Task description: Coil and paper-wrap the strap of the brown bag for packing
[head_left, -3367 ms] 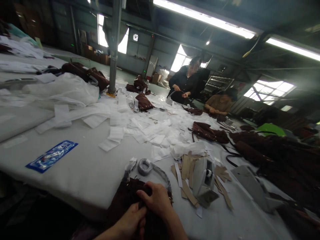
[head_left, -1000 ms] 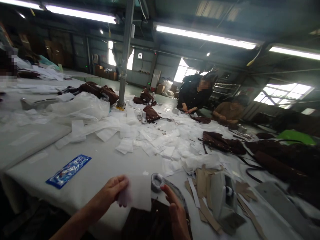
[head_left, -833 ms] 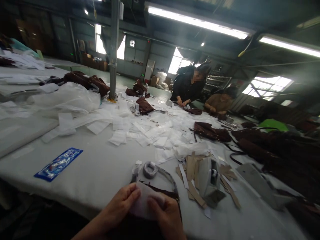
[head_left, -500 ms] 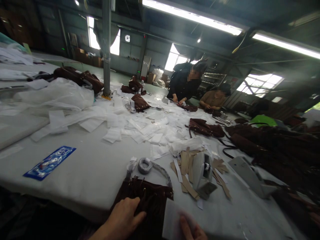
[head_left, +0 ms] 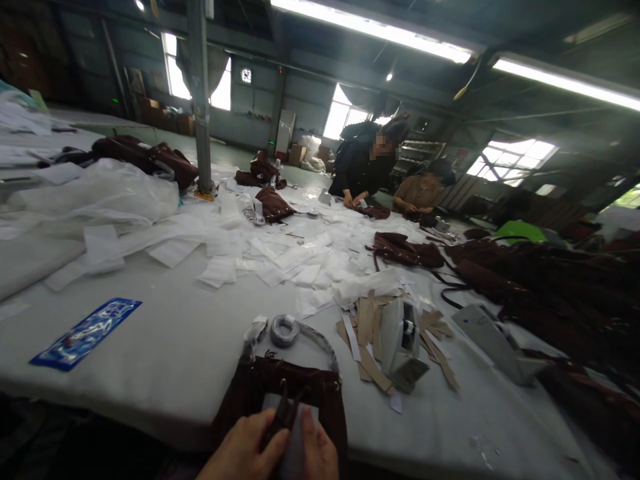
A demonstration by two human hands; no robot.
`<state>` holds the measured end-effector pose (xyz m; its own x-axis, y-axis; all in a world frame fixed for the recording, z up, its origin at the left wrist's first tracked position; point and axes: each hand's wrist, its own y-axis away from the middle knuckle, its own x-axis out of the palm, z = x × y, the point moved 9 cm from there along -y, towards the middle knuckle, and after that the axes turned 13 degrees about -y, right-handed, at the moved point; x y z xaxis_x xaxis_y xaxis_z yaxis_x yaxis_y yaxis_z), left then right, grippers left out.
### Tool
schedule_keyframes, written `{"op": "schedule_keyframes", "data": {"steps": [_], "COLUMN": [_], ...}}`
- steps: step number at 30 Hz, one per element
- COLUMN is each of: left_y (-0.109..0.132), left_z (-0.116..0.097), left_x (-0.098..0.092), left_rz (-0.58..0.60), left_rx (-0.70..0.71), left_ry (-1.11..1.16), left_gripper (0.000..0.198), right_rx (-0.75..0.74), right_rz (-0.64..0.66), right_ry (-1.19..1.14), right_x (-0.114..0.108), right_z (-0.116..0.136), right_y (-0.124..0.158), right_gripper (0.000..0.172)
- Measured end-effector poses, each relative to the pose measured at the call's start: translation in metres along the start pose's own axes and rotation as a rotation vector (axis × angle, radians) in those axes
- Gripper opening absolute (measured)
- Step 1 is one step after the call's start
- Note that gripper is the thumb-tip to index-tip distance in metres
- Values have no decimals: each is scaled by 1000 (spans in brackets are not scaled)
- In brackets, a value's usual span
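Note:
A dark brown bag (head_left: 235, 400) with metal eyelets lies at the table's near edge. My left hand (head_left: 247, 443) is closed on the bag's brown drawstrings (head_left: 286, 410), pinching them over its front. My right hand (head_left: 319, 443) grips a white paper sheet (head_left: 296, 450), pressed flat against the bag and passing under the drawstrings. Beyond the bag's mouth arches its plastic-wrapped handle (head_left: 320, 343). A coiled, wrapped grey strap (head_left: 285, 330) rests inside that arch. The lower parts of both hands run out of the picture.
A grey tape dispenser (head_left: 401, 340) stands on brown card strips (head_left: 367, 327) at right. A blue packet (head_left: 87, 333) lies at left. White paper pieces (head_left: 280, 260) cover the table's middle. Brown bags (head_left: 530, 287) are heaped at right. Two people (head_left: 367, 167) work across the table.
My right hand has brought the white sheet leftward from beside the bag onto its front, under the drawstrings. My left hand has moved slightly right and now pinches the drawstrings. The view has shifted slightly.

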<state>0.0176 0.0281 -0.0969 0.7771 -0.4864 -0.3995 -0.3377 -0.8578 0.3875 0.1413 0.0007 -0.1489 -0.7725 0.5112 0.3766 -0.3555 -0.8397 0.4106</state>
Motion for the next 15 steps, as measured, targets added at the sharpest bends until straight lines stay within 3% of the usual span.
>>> {"op": "schedule_keyframes", "data": {"steps": [4, 8, 10, 13, 15], "left_y": [7, 3, -4, -11, -18], "left_z": [5, 15, 30, 39, 35], "left_x": [-20, -55, -37, 13, 29], "left_rz": [-61, -221, -86, 198, 224], "left_rx": [73, 55, -13, -57, -32], "left_ry": [-310, -181, -76, 175, 311], "left_gripper": [31, 45, 54, 67, 70], "right_rx": [-18, 52, 49, 4, -65], "right_rz": [79, 119, 116, 126, 133], "right_ry": [27, -83, -81, -24, 39], "right_x": [9, 11, 10, 8, 7], "right_z": [4, -2, -3, -2, 2], "right_y": [-1, -4, -6, -8, -9], "right_gripper": [54, 56, 57, 60, 61]}}
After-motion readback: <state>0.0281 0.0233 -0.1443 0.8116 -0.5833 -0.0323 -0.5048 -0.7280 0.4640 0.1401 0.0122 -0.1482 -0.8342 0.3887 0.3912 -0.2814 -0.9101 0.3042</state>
